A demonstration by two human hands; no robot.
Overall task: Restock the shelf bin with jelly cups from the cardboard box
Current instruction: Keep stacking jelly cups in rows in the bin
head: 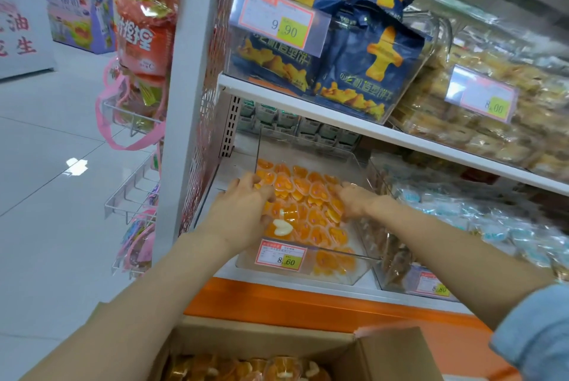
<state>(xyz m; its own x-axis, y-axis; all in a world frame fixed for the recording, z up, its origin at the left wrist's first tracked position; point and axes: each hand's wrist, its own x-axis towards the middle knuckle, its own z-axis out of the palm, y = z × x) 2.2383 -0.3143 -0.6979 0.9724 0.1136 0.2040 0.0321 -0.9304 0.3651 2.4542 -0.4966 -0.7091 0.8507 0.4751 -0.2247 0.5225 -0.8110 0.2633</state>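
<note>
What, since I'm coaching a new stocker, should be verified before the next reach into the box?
1. Hands free: left hand and right hand rest among the orange heart-shaped jelly cups; whether they grip any: cannot tell.
2. Room in the clear plastic shelf bin: its walls rise above the cups: ok.
3. Stock in the brown cardboard box: orange cups show inside: ok.
4. Red-and-yellow price tag on the bin front, uncovered and readable: ok.
</note>
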